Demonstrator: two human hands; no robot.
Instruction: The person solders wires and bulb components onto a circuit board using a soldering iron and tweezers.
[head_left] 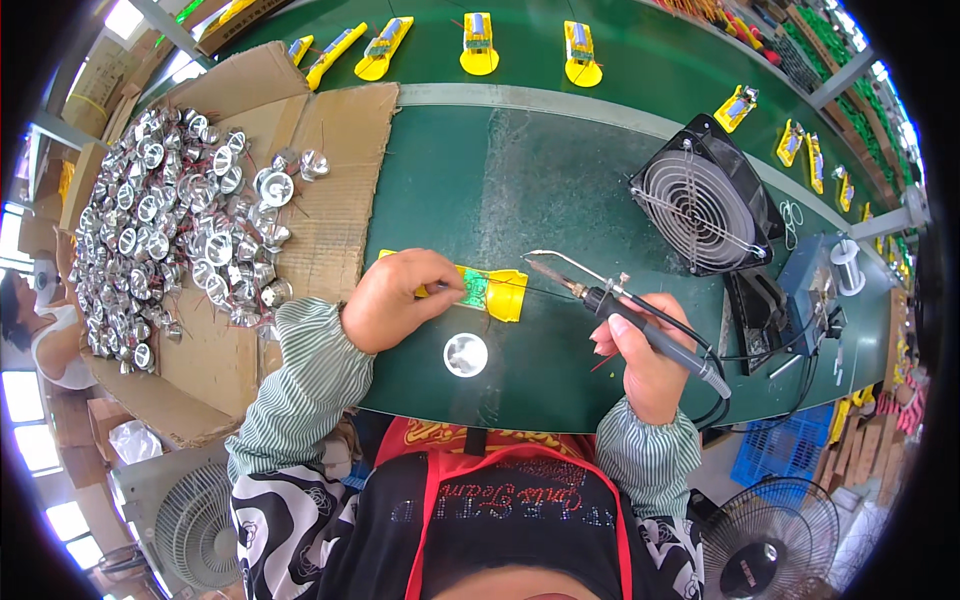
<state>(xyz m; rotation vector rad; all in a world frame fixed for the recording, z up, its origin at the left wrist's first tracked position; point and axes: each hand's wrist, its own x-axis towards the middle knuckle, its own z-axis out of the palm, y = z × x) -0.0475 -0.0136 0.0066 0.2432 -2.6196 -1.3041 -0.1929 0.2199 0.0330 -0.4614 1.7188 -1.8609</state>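
A yellow plastic housing (508, 297) with a green circuit board (474, 288) and thin wires lies on the bench in front of me. My left hand (402, 297) rests over its left part, thumb and fingertips pinched together beside the board. Whatever those fingers pinch is too small and hidden to name. In my right hand (650, 358) is a soldering iron (640, 335), gripped by its dark handle, with a thin metal tube running along it. Its tip points left, just above and right of the housing. Nearer to me, a round silver reflector cup (465, 355) sits on the bench.
At left, a cardboard box (345, 130) holds a heap of silver reflector cups (190, 210). A black fan with a wire guard (692, 205) stands at right, before a blue-grey soldering station (805, 290) and a solder spool (847, 267). Yellow housings (479, 45) line the far green strip.
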